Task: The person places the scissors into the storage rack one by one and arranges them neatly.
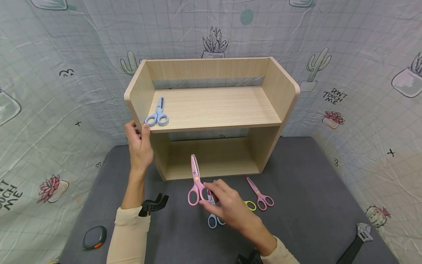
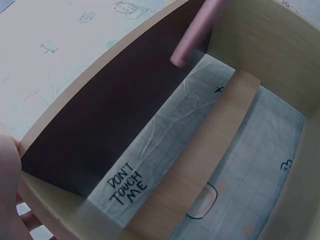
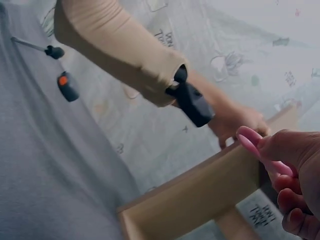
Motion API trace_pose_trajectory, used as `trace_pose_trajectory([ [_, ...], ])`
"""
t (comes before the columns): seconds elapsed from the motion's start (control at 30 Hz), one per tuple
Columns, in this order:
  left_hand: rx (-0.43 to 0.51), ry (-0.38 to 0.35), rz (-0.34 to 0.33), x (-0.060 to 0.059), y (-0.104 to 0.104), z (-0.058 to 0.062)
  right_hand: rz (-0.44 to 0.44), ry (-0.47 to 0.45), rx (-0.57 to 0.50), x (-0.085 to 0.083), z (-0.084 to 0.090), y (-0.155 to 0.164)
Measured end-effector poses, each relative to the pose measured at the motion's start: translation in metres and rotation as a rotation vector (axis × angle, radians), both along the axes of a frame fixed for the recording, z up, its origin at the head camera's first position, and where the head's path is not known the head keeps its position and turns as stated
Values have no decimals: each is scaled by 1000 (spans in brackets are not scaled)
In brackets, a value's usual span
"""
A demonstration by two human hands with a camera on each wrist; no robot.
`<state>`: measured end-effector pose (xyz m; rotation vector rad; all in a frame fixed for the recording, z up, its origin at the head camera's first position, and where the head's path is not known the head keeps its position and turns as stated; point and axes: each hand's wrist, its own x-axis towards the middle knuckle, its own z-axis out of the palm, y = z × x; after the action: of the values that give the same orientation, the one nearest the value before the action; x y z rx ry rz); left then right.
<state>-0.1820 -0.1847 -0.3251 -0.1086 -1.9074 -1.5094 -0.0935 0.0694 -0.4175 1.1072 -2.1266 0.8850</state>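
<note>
My left hand (image 1: pixel 140 152) grips the left side panel of a two-tier wooden shelf (image 1: pixel 214 106), thumb at the upper board's front edge. Light-blue scissors (image 1: pixel 157 116) lie on that board at its left end, just above the thumb. My right hand (image 1: pixel 232 207) pinches pink scissors (image 1: pixel 196 178) by one finger loop, blades pointing up, in front of the lower compartment. In the right wrist view the loop (image 3: pixel 250 137) shows between thumb and fingers. Behind the right hand, more light-blue scissors (image 1: pixel 213 212), a yellow scissor handle (image 1: pixel 255 208) and second pink scissors (image 1: pixel 258 191) lie on the table.
A dark rounded tape measure (image 1: pixel 94 237) with an orange button lies at the table's left. At the right edge rests an adjustable wrench (image 1: pixel 356 242). The right wrist view also shows a screwdriver (image 3: pixel 53 52). Printed cloth (image 1: pixel 76 110) hangs around the grey table (image 1: pixel 306 190).
</note>
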Motion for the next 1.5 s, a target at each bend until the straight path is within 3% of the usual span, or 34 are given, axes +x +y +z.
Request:
trace_pose_trajectory([
  [0.5,-3,-4,-19,-3,-3,-2,-3,27,-25,-24,43,-4],
  [0.77,-4,-5,-15,-28,-21,-30,-23,42,-33,-47,62,-13],
  [1.17,-7,2,-19,-30,-21,-28,-40,54,-39,-81,89,-28],
  [1.5,-10,7,-10,-34,-21,-28,-143,87,-16,-106,112,-41],
])
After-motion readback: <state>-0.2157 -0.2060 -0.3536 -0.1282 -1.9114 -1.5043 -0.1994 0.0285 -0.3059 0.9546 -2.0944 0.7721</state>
